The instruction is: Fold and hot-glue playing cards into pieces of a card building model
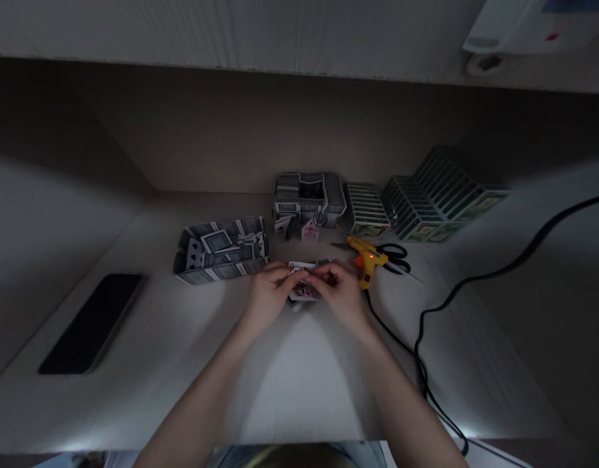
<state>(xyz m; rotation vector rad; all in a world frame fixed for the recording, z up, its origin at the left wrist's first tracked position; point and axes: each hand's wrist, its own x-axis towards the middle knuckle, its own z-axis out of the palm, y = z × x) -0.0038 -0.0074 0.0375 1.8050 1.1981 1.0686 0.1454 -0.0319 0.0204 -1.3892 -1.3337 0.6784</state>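
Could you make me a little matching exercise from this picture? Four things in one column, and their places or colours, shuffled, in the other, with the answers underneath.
Things
1. Smartphone
2. Glue gun
3. Scissors
4. Playing card

Places and colours
A. Held in the fingers of the left hand and right hand
B. Yellow, with a small glowing orange light
C. Lying to the left of the open box made of cards
D. Black-handled, lying partly under or behind the yellow tool

Right pairs: 1-C, 2-B, 3-D, 4-A
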